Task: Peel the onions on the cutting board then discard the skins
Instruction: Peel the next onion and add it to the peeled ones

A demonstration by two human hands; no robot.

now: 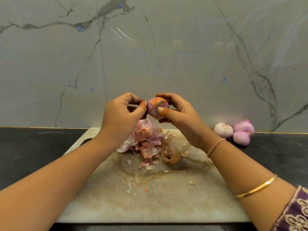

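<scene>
Onion above skins, 3 peeled onions aside.

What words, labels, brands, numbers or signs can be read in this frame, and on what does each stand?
None: no word, label, brand, number or sign is readable in this view.
The grey-veined marble wall shows only veins, blue specks and light streaks.
The stained pale cutting board, black countertop, partly peeled pink onion, gold bangle and purple embroidered sleeve bear no writing; the sleeve has only looped patterns.
</scene>
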